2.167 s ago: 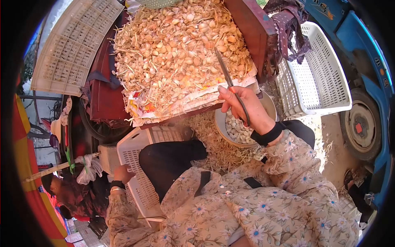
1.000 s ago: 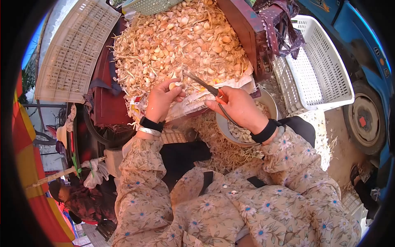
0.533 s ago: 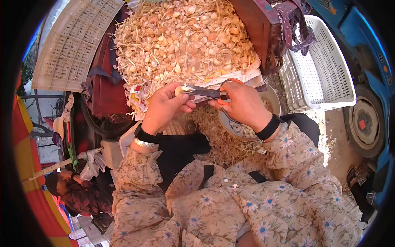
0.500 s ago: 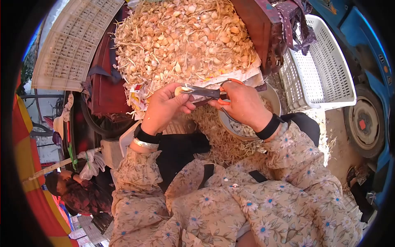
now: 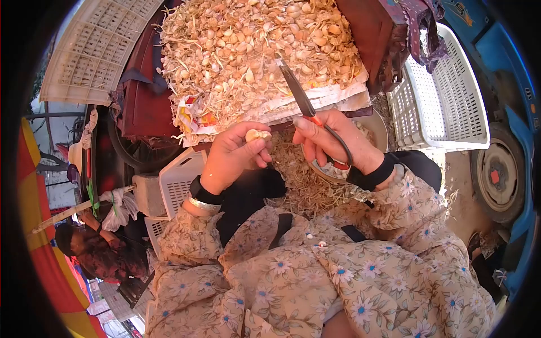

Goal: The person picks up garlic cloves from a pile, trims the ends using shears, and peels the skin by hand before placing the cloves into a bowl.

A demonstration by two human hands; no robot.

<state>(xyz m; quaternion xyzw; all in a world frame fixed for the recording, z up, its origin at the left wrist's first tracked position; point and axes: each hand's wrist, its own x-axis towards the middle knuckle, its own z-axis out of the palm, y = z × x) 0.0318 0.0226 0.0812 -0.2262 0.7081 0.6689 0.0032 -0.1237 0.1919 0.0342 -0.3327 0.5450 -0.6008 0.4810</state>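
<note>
The left hand [image 5: 234, 153] is closed to a pinch, thumb against fingers, and retains a single pale, peeled-looking garlic clove [image 5: 256, 135] at the fingertips, just in front of the heap. The right hand [image 5: 344, 141] is curled around the handles of dark metal scissors with black-and-orange grips [image 5: 297, 89]; the blades appear together and point away over the heap, apart from the clove. The step in hand is judged to be trimming of individual cloves; a further cut would call for turning the blades toward the clove, clear of the left fingertips. A broad heap of tan, papery-skinned garlic cloves [image 5: 253, 50] covers the dark red tabletop [image 5: 147, 118]. The right hand partly obstructs access to a round off-white bowl [image 5: 380, 127] below. A white perforated plastic crate [image 5: 473, 127] stands beyond it.
</note>
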